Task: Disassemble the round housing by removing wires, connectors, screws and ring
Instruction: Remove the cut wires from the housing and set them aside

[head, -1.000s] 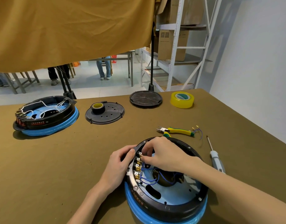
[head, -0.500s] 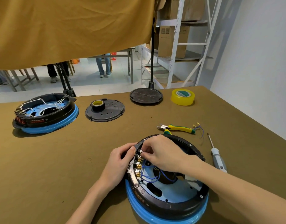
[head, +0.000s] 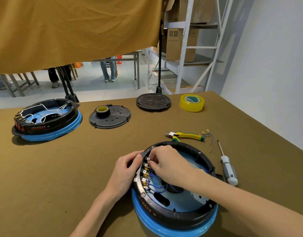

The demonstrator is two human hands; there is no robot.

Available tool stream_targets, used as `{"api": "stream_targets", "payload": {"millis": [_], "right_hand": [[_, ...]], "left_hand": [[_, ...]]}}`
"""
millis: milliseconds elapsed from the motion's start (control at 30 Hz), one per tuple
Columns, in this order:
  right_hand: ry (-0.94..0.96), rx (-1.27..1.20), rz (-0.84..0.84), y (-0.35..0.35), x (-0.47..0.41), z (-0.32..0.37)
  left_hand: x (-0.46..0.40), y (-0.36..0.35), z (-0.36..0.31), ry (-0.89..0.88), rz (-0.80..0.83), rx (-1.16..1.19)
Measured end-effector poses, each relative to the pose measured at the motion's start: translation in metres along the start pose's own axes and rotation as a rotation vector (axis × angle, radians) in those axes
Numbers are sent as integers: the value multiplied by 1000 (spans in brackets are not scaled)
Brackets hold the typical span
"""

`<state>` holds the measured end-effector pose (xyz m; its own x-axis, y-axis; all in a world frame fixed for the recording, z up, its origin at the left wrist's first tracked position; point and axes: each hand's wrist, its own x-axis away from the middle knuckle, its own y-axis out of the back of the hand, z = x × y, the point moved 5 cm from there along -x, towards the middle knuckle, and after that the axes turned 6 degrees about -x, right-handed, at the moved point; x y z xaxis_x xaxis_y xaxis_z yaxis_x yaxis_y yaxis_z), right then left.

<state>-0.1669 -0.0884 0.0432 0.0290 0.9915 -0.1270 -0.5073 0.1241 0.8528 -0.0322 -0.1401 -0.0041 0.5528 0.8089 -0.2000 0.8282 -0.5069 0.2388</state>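
Round housing (glossy black), hands at connectors.

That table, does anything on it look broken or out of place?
Only one small oddity: a loose bit of blue wire with brass clips lies beside the cutters, apart from the round housing. Nothing looks spilled or broken.
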Motion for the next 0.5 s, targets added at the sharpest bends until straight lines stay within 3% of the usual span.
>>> {"api": "stream_targets", "payload": {"millis": [267, 500], "right_hand": [[106, -54, 82, 7, -10, -2], [62, -124, 181, 10, -21, -6]], "left_hand": [[1, -1, -1, -2, -13, 18], [1, -2, 1, 17, 1, 37]]}}
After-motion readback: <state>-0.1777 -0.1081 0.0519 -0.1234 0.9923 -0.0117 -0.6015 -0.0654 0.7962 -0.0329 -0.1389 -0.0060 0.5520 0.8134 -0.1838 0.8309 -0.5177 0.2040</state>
